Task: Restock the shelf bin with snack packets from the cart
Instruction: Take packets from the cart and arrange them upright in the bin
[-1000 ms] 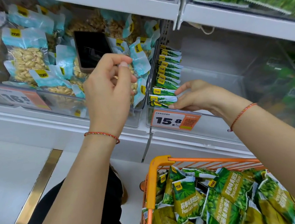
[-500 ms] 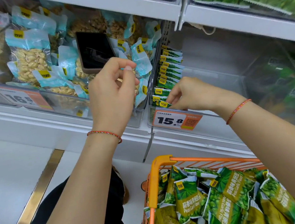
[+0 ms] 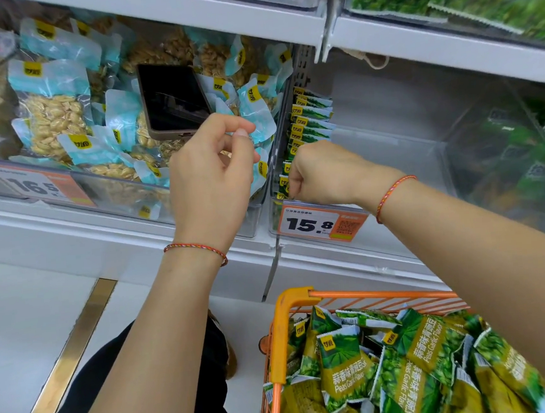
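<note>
Green pea snack packets stand in a row against the left wall of a clear shelf bin tagged 15.8. My right hand is at the front of that row, its fingers curled down over the front packets at the bin's front edge. My left hand hovers in front of the neighbouring peanut bin, fingers loosely curled, holding nothing. Below, the orange cart is piled with more green pea packets labelled Peas Garlic Flavor. The right part of the bin holds no packets.
A black phone lies on the blue peanut packets in the left bin. Another clear bin with green packets stands to the right. White shelves run above, and the cart's rim is just under the bin's price tag.
My right hand went from flat against the packet row to curled over the front packets, moving slightly left and down. My left hand has barely moved.
</note>
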